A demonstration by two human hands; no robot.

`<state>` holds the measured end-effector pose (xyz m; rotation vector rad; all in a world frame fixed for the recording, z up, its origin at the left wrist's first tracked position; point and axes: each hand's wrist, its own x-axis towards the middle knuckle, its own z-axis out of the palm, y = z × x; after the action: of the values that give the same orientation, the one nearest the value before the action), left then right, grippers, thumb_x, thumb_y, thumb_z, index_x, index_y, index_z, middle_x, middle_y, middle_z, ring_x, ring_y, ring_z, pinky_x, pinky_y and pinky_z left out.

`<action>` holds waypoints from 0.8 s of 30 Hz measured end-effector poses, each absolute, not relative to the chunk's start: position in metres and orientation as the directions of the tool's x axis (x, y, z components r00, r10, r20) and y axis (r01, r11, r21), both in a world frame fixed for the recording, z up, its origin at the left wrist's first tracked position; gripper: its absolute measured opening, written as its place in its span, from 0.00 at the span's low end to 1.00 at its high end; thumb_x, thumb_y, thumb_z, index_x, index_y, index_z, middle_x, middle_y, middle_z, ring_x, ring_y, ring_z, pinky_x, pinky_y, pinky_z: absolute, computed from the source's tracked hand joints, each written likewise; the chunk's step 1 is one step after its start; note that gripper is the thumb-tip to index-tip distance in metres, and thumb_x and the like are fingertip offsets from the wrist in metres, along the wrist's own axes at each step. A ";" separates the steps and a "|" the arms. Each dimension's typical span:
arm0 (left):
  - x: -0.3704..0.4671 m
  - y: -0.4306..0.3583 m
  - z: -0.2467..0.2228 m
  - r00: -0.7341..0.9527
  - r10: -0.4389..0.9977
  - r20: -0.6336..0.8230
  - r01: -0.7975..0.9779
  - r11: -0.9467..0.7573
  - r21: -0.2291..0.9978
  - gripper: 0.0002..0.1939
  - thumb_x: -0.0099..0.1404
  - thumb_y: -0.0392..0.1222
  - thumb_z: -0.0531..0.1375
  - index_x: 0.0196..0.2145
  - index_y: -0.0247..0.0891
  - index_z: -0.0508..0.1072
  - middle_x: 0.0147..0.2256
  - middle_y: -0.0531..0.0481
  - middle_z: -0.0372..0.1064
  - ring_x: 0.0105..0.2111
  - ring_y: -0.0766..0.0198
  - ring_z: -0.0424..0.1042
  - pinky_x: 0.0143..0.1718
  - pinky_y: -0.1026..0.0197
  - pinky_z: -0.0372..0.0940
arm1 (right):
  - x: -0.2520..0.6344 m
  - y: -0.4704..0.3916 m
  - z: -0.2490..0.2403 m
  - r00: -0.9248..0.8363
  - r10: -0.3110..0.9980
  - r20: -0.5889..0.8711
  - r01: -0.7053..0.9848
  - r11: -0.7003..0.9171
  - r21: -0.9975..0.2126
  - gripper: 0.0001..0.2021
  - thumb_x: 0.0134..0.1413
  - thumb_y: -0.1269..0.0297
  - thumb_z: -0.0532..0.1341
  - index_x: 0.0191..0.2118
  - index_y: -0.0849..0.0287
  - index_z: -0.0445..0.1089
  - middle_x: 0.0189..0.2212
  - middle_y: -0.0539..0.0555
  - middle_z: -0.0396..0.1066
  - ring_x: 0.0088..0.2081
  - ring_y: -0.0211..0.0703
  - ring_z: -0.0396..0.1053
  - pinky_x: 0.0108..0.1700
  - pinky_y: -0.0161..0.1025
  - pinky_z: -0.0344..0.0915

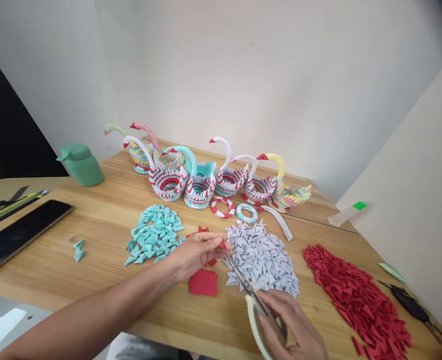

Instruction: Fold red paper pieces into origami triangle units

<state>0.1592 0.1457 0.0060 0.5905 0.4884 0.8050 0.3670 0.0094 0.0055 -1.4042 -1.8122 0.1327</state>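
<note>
Between the thumb and fingers of my left hand (pixel 201 252) is a small red folded paper piece (pixel 223 245). My right hand (pixel 290 325) grips scissors with white handles (pixel 251 310); their blade tips touch or nearly touch the red piece. Below my left hand lies a stack of red paper squares (pixel 203 283). Some red folded pieces (pixel 212 261) are partly hidden behind that hand. A heap of pale lilac-white folded triangles (pixel 262 255) lies just beyond the scissors, and a heap of turquoise triangles (pixel 155 234) is to the left.
Several folded-paper swans (pixel 168 182) stand at the back, with a red-white ring (pixel 223 207) and a turquoise-white ring (pixel 247 213) before them. Red triangles (pixel 356 300) are heaped at right near a black-handled tool (pixel 408 302). A phone (pixel 21 232) and green container (pixel 81 165) are left.
</note>
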 end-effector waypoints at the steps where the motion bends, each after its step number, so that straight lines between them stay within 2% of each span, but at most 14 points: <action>1: 0.159 0.145 0.007 0.600 0.781 -0.175 -0.518 0.546 0.658 0.14 0.52 0.41 0.70 0.35 0.30 0.77 0.33 0.43 0.77 0.33 0.62 0.75 0.40 0.61 0.65 | 0.367 0.010 0.006 -0.066 0.846 0.529 0.765 0.383 -0.517 0.10 0.57 0.64 0.60 0.43 0.58 0.74 0.38 0.59 0.73 0.38 0.46 0.73 0.41 0.38 0.72; 4: 0.159 0.145 0.009 0.610 0.775 -0.165 -0.518 0.548 0.657 0.15 0.52 0.42 0.70 0.35 0.30 0.77 0.32 0.43 0.77 0.34 0.61 0.75 0.40 0.61 0.65 | 0.368 0.010 0.007 -0.087 0.863 0.498 0.775 0.373 -0.511 0.10 0.56 0.64 0.60 0.42 0.59 0.75 0.38 0.60 0.74 0.36 0.46 0.73 0.38 0.37 0.72; 8: 0.157 0.147 0.009 0.605 0.776 -0.178 -0.534 0.561 0.632 0.15 0.52 0.42 0.70 0.35 0.29 0.77 0.32 0.43 0.77 0.34 0.61 0.76 0.42 0.60 0.65 | 0.365 0.010 0.008 0.014 0.862 0.507 0.737 0.334 -0.588 0.11 0.56 0.60 0.61 0.41 0.58 0.76 0.37 0.59 0.73 0.33 0.44 0.73 0.35 0.34 0.72; 24: 0.158 0.146 0.008 0.614 0.770 -0.172 -0.535 0.567 0.627 0.14 0.53 0.41 0.70 0.35 0.30 0.77 0.33 0.44 0.77 0.35 0.62 0.75 0.42 0.61 0.65 | 0.365 0.011 0.007 0.020 0.888 0.459 0.703 0.315 -0.638 0.10 0.57 0.59 0.61 0.41 0.57 0.75 0.38 0.59 0.73 0.35 0.45 0.71 0.38 0.36 0.71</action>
<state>0.1579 0.1456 0.0083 0.5636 0.4608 0.7993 0.3646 0.0108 0.0070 -1.4392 -1.7306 0.2741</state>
